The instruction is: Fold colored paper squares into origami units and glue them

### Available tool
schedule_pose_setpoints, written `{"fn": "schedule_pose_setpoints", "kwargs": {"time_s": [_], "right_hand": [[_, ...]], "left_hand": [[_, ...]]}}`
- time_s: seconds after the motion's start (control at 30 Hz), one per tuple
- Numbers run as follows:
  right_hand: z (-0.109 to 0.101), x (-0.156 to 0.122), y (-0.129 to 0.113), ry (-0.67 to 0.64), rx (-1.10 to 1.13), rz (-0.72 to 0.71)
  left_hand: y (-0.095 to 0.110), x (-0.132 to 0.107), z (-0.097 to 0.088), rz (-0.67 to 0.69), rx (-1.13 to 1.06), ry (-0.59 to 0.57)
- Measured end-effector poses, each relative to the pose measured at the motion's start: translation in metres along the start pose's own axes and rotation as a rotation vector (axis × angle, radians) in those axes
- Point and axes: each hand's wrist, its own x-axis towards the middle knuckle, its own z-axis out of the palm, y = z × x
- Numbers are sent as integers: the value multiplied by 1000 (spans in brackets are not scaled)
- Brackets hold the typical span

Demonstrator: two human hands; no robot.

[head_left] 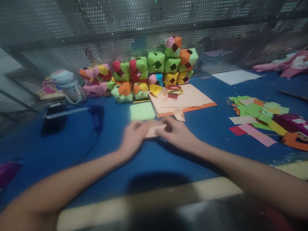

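Note:
Between both hands, just over the blue table, is a small piece of folded peach paper [154,131]. My left hand [135,135] pinches its left end, somewhat blurred. My right hand [176,132] grips the right end with the thumb lying across the front of the paper. Just beyond the hands lie a stack of pale green paper squares [142,111] and a small folded peach piece [179,114]. Behind them, larger peach sheets [192,96] rest on orange paper, with scissors [175,90] and a yellow folded piece [156,90] on top.
Colourful folded-paper cubes [156,62] stand stacked along the perforated metal screen [216,38]. To the left are a bottle [68,85], a dark phone [53,120] and a blue glue gun [97,115] with its cord. Paper scraps [255,110] and a purple tape dispenser [292,123] lie right.

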Motion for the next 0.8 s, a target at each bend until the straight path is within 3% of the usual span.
{"fn": "schedule_pose_setpoints", "kwargs": {"time_s": [0.3,0.53,0.8], "right_hand": [[7,0,4,117,59,-171],[9,-3,2,122,68,-196],[14,-2,10,160,37,-427]], "left_hand": [[-1,-4,3,-81,-45,-161],[-2,-6,4,-68,-22,-151],[1,-7,6,-57,-69,-207]]}}
